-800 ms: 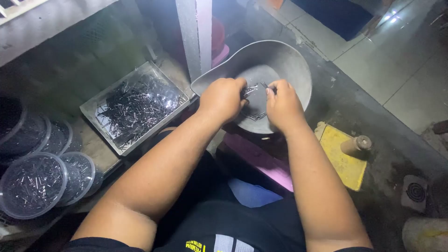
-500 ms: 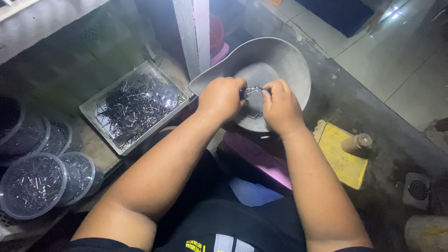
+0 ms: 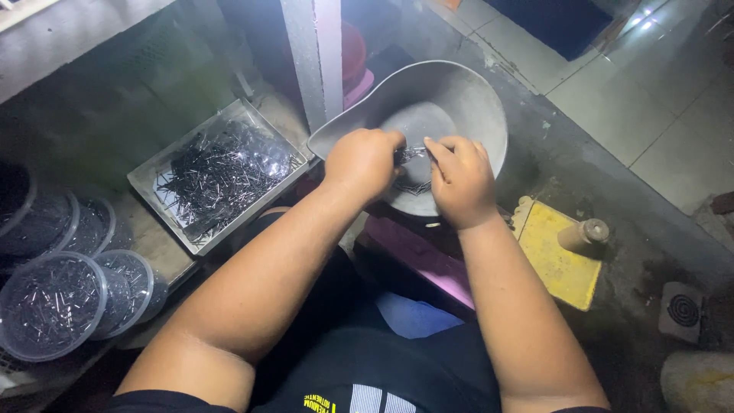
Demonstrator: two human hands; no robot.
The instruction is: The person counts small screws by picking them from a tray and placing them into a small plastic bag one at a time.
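Dim floor, both hands (image 3: 365, 162) (image 3: 461, 180) together, pinched on half-hidden metal pins (image 3: 413, 155) over basin (image 3: 466, 92).

Tray (image 3: 164, 177) left of basin (image 3: 474, 99); tubs (image 3: 53, 306) nearer.

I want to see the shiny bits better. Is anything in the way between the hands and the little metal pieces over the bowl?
No. The left hand and right hand already pinch the small metal pieces between them, right over the grey bowl. Nothing visible sits between the fingers and the pieces, or between the pieces and the bowl underneath.
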